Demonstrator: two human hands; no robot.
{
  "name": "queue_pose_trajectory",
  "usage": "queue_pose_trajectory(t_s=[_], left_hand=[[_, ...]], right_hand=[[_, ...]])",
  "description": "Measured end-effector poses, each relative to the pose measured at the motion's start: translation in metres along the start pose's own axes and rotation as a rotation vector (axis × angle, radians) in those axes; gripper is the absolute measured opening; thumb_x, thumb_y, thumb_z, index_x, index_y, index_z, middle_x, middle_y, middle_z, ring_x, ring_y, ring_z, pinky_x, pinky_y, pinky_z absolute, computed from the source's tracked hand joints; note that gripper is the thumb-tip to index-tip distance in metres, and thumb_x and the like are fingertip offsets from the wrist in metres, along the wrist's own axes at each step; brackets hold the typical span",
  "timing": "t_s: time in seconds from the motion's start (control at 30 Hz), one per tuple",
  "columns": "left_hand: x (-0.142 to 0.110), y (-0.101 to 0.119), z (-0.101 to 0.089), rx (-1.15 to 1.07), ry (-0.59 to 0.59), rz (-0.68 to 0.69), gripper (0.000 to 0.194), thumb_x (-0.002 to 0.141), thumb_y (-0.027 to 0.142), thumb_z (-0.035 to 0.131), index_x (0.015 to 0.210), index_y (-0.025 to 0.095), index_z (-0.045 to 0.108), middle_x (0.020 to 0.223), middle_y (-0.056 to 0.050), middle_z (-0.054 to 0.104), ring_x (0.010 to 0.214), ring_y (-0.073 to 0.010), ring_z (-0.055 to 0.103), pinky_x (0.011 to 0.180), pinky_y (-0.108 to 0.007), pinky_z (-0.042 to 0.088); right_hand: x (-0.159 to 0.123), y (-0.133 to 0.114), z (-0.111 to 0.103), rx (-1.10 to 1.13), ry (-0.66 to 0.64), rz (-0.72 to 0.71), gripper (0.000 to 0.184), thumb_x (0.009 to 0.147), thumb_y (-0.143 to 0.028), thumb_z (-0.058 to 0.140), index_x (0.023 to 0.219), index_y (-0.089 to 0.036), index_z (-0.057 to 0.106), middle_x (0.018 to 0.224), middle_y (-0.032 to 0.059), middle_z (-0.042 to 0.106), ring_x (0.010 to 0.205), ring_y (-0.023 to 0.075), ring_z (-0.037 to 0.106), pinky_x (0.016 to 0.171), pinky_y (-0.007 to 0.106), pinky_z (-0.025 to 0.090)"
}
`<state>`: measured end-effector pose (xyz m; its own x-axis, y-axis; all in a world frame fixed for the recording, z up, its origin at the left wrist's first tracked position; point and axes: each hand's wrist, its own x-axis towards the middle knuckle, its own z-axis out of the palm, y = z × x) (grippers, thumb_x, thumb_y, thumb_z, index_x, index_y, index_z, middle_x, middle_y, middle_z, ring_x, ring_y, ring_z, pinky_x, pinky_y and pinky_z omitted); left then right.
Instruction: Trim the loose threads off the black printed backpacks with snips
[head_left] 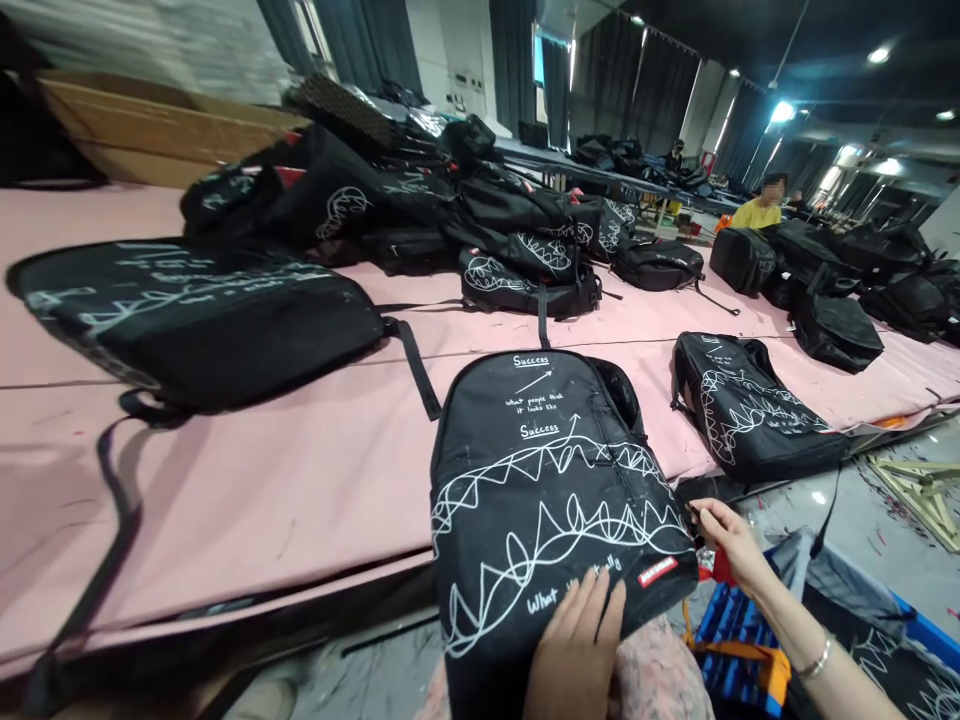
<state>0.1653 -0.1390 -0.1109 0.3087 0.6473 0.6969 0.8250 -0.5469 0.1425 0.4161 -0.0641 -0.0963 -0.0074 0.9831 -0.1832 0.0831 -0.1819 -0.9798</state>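
A black backpack (517, 520) printed with white looping lines and "Success" lettering leans against the table's edge before me. My left hand (581, 630) lies flat on its lower front, fingers stretched out over the printed words. At the pack's right lower side, near a small red label (658, 571), my right hand (729, 540) is closed in a pinch. What its fingertips grip is dark and too small to make out. Something red (721, 567) shows under that palm; its kind is unclear.
Other black backpacks lie on the pink-covered table (322, 470): one at left (225, 330), one at right (757, 410), and a heap (450, 220) behind. A blue crate (739, 625) stands low at right. Farther off is a person in yellow (757, 212).
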Motion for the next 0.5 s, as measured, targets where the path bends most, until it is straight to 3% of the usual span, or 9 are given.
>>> queue_pose_trajectory(t_s=[0.1, 0.17, 0.23, 0.3, 0.37, 0.43, 0.5], left_hand=[[0.0, -0.006, 0.001, -0.101, 0.104, -0.075, 0.036, 0.085, 0.014, 0.031, 0.101, 0.02, 0.063, 0.102, -0.002, 0.066, 0.097, -0.0151, 0.061, 0.089, -0.026, 0.046], [0.012, -0.02, -0.017, -0.192, 0.12, -0.096, 0.033, 0.085, 0.015, 0.035, 0.101, 0.02, 0.063, 0.098, 0.0, 0.068, 0.091, -0.0121, 0.063, 0.089, -0.021, 0.046], [0.03, -0.043, -0.048, -0.307, 0.074, -0.122, 0.029, 0.083, 0.017, 0.044, 0.104, 0.021, 0.063, 0.099, 0.001, 0.068, 0.087, -0.0113, 0.064, 0.086, -0.018, 0.048], [0.049, -0.069, -0.08, -0.439, 0.104, -0.367, 0.026, 0.079, 0.021, 0.055, 0.103, 0.022, 0.064, 0.097, 0.0, 0.068, 0.082, -0.0141, 0.066, 0.081, -0.022, 0.052], [0.062, -0.089, -0.102, -0.614, 0.299, -0.714, 0.025, 0.074, 0.027, 0.062, 0.099, 0.021, 0.066, 0.089, -0.001, 0.07, 0.076, -0.0171, 0.066, 0.073, -0.026, 0.055], [0.066, -0.096, -0.107, -0.85, 0.476, -1.019, 0.033, 0.073, 0.035, 0.063, 0.103, 0.021, 0.063, 0.086, -0.002, 0.07, 0.077, -0.0196, 0.066, 0.071, -0.03, 0.056], [0.059, -0.087, -0.095, -1.079, 0.515, -1.233, 0.042, 0.074, 0.043, 0.059, 0.111, 0.024, 0.058, 0.091, -0.004, 0.069, 0.086, -0.021, 0.064, 0.077, -0.032, 0.054]], right_hand=[[0.007, 0.001, 0.006, 0.027, 0.016, -0.018, 0.043, 0.073, -0.053, 0.059, 0.1, -0.02, 0.055, 0.071, 0.0004, 0.046, 0.048, 0.0073, 0.025, 0.044, 0.022, 0.018], [0.011, -0.004, 0.009, 0.095, 0.091, -0.045, 0.042, 0.072, -0.051, 0.061, 0.099, -0.02, 0.055, 0.074, 0.0013, 0.048, 0.049, 0.0079, 0.029, 0.044, 0.022, 0.022], [0.015, -0.012, 0.01, 0.221, 0.227, -0.098, 0.041, 0.07, -0.05, 0.063, 0.098, -0.02, 0.055, 0.078, 0.002, 0.049, 0.051, 0.0081, 0.032, 0.044, 0.022, 0.027], [0.015, -0.021, 0.007, 0.347, 0.37, -0.189, 0.038, 0.071, -0.048, 0.063, 0.097, -0.021, 0.055, 0.081, 0.0019, 0.049, 0.052, 0.0071, 0.033, 0.044, 0.021, 0.028], [0.012, -0.031, 0.003, 0.445, 0.476, -0.296, 0.033, 0.073, -0.045, 0.063, 0.094, -0.021, 0.056, 0.083, 0.0015, 0.048, 0.05, 0.0051, 0.031, 0.042, 0.019, 0.028], [0.007, -0.04, -0.002, 0.51, 0.554, -0.375, 0.03, 0.072, -0.042, 0.065, 0.09, -0.019, 0.057, 0.085, 0.0015, 0.049, 0.051, 0.0036, 0.032, 0.042, 0.017, 0.029], [0.0, -0.047, -0.005, 0.535, 0.61, -0.403, 0.032, 0.07, -0.04, 0.068, 0.089, -0.017, 0.058, 0.087, 0.0018, 0.049, 0.053, 0.0031, 0.035, 0.044, 0.016, 0.033]])
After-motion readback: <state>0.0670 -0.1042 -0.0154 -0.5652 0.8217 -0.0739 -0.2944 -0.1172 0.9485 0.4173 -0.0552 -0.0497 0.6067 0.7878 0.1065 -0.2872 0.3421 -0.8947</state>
